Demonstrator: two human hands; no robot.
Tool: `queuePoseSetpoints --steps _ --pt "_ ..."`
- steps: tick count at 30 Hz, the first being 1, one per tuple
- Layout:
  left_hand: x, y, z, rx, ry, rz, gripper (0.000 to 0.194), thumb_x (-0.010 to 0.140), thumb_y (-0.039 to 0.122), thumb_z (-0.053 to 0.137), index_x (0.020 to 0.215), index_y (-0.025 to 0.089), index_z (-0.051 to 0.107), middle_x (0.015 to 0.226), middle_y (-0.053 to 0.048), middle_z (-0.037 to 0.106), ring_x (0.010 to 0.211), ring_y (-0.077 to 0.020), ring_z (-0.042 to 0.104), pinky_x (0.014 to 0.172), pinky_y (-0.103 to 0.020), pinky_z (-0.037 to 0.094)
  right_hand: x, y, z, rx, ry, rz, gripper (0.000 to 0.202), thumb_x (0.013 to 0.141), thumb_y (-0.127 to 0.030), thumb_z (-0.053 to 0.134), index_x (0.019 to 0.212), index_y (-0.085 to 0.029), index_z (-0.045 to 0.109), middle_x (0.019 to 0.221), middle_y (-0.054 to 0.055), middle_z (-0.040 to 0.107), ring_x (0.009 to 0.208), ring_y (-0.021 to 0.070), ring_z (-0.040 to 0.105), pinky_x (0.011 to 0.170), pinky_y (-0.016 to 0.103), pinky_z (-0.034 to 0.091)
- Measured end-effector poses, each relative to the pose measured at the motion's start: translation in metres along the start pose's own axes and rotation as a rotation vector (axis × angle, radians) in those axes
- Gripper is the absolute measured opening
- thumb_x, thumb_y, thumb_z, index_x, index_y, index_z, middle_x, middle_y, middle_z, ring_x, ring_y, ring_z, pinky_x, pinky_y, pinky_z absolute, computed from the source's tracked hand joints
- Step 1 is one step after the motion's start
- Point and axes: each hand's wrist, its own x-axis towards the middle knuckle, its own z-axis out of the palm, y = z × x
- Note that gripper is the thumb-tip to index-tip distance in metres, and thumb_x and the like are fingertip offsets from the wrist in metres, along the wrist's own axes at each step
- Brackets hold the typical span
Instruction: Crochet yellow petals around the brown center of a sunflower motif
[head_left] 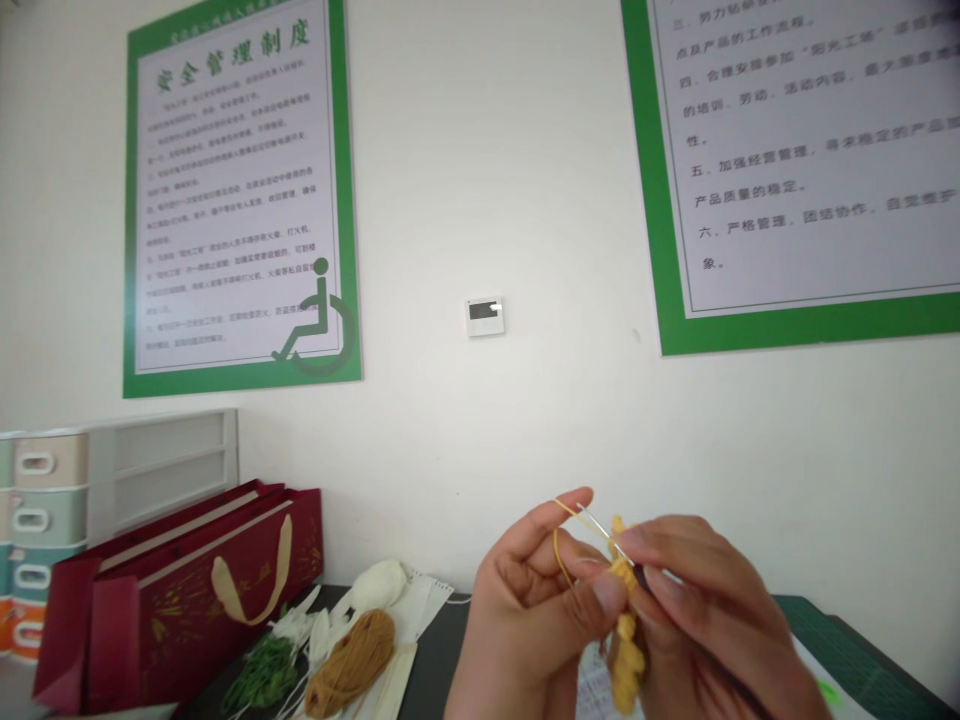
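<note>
My left hand point(536, 600) pinches a yellow crocheted piece point(626, 665) between thumb and fingers, its index finger raised with yellow yarn point(568, 508) looped over it. A crochet hook point(596, 522) with a metal shaft and dark handle is held in my right hand point(705, 600). The hook's tip points up and left, close to the yarn by the raised fingertip. My right fingers are closed round the handle right beside the top of the yellow piece, which hangs down between both hands. Its lower part is partly hidden by my fingers.
Dark red gift bags point(187, 590) stand at the left before a drawer unit point(49, 515). Brown yarn point(351, 663), green yarn point(262, 672) and a white ball point(379, 585) lie on the dark table point(436, 650). A green mat point(855, 650) and papers lie at the right. Posters hang behind.
</note>
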Motion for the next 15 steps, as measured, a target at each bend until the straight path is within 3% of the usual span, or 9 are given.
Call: queuePoseSetpoints --steps 2,4,6,9,15 --pt "0.0017 0.002 0.0001 -0.015 -0.019 -0.022 0.06 0.057 0.012 0.099 0.114 0.014 0.08 0.066 0.0 0.07 0.061 -0.0107 0.066 0.067 -0.023 0.055 0.0001 -0.0006 0.0042 0.228 0.02 0.309 0.026 0.092 -0.007 0.064 0.107 -0.027 0.072 0.098 0.004 0.075 0.091 0.021 0.071 0.071 0.036 0.061" --pt "0.0022 0.0037 0.0007 0.035 -0.005 0.062 0.059 0.06 0.01 0.097 0.115 0.016 0.079 0.064 0.002 0.069 0.059 -0.0101 0.065 0.063 -0.022 0.054 0.0021 -0.0003 0.007 0.511 -0.026 0.617 0.01 0.098 -0.022 0.061 0.102 -0.029 0.067 0.094 0.003 0.071 0.083 0.0187 0.071 0.062 0.031 0.059" --pt "0.0012 0.0048 0.0019 0.091 0.017 0.147 0.054 0.062 0.01 0.096 0.112 0.017 0.079 0.063 0.003 0.068 0.058 -0.0098 0.064 0.059 -0.02 0.053 0.0041 0.0006 0.0071 0.732 -0.055 0.808 0.005 0.1 -0.033 0.06 0.099 -0.03 0.064 0.092 0.001 0.067 0.072 0.0152 0.069 0.055 0.027 0.056" --pt "-0.0016 0.0059 0.0037 0.147 0.027 0.194 0.045 0.066 0.011 0.094 0.108 0.017 0.08 0.065 0.002 0.07 0.057 -0.0106 0.066 0.059 -0.021 0.054 0.0057 0.002 0.0043 0.851 -0.05 0.911 0.009 0.1 -0.04 0.06 0.099 -0.031 0.062 0.091 -0.001 0.065 0.064 0.012 0.063 0.054 0.026 0.052" --pt "-0.0045 0.0066 0.0048 0.152 0.012 0.217 0.036 0.072 0.011 0.089 0.107 0.018 0.08 0.067 0.001 0.072 0.06 -0.0122 0.069 0.063 -0.023 0.055 0.0082 0.0046 -0.0011 0.694 -0.008 0.857 0.014 0.101 -0.043 0.057 0.097 -0.03 0.059 0.084 -0.001 0.067 0.074 0.0147 0.061 0.068 0.028 0.051"
